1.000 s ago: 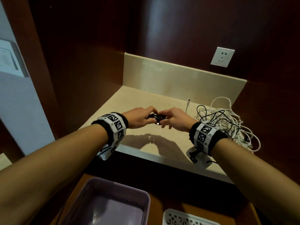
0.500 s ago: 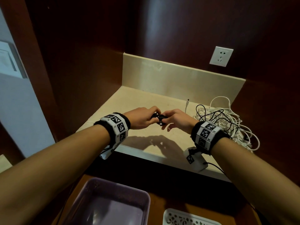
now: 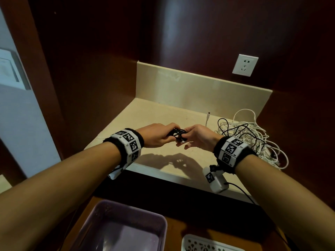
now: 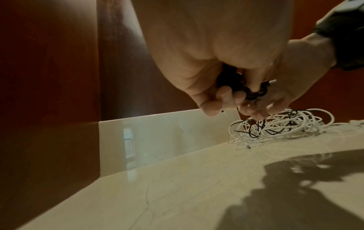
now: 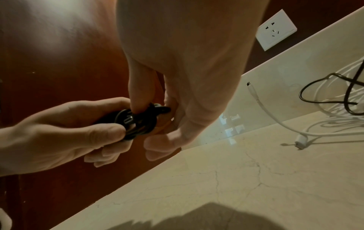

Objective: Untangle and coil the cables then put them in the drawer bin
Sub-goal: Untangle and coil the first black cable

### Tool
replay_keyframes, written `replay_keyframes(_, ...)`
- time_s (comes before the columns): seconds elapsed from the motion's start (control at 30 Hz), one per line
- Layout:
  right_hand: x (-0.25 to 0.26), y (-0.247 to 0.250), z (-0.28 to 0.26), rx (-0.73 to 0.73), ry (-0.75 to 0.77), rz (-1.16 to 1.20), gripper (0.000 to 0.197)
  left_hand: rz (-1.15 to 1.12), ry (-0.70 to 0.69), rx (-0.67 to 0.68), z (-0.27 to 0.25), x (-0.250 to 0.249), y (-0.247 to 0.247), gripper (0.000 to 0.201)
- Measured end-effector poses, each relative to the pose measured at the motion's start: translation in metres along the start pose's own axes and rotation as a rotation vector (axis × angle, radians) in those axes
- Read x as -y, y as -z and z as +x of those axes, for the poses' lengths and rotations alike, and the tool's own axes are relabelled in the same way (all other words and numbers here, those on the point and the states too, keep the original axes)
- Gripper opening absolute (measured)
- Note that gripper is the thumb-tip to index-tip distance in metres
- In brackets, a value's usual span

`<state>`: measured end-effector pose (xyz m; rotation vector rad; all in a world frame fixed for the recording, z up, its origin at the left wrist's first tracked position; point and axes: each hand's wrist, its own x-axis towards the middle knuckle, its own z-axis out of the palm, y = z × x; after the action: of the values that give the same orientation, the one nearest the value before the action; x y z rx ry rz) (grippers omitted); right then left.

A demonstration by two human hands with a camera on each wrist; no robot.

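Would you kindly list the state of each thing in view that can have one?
black cable: coiled small, held above the counter.
left hand: grips the coil.
right hand: pinches the coil.
cable pile: white and black, tangled, on the counter.
purple bin: nothing visible inside.
wall socket: nothing plugged in.

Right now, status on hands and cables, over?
Left hand and right hand both grip the coiled black cable above the counter. Tangled white and black cables still piled right. Purple bin below, unobstructed.

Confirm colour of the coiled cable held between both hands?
Black coiled cable; clearest in the right wrist view.
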<state>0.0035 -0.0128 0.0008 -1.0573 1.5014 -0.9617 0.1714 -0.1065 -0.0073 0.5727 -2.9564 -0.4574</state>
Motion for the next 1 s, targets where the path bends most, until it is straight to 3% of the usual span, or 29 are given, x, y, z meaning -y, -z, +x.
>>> replay_keyframes(0.17,0.006,0.001,-0.002,0.015,-0.003,-0.013,0.022,0.066,0.028,-0.08,0.003,-0.002,0.003,0.033)
replay_keyframes(0.33,0.004,-0.002,-0.004,-0.124,0.017,-0.117,0.009,0.042,0.12,-0.17,0.007,0.003,0.003,0.03)
replay_keyframes(0.43,0.0,-0.003,-0.004,-0.195,-0.005,-0.198,0.026,0.031,0.154,-0.206,0.008,0.002,0.001,0.03)
replay_keyframes(0.57,-0.001,-0.009,0.0,-0.274,0.073,-0.158,0.026,0.014,0.167,-0.234,0.009,-0.001,0.0,0.032)
replay_keyframes(1.0,0.011,-0.002,-0.012,-0.286,0.07,-0.323,0.025,0.08,0.155,-0.16,0.007,-0.003,0.002,0.034)
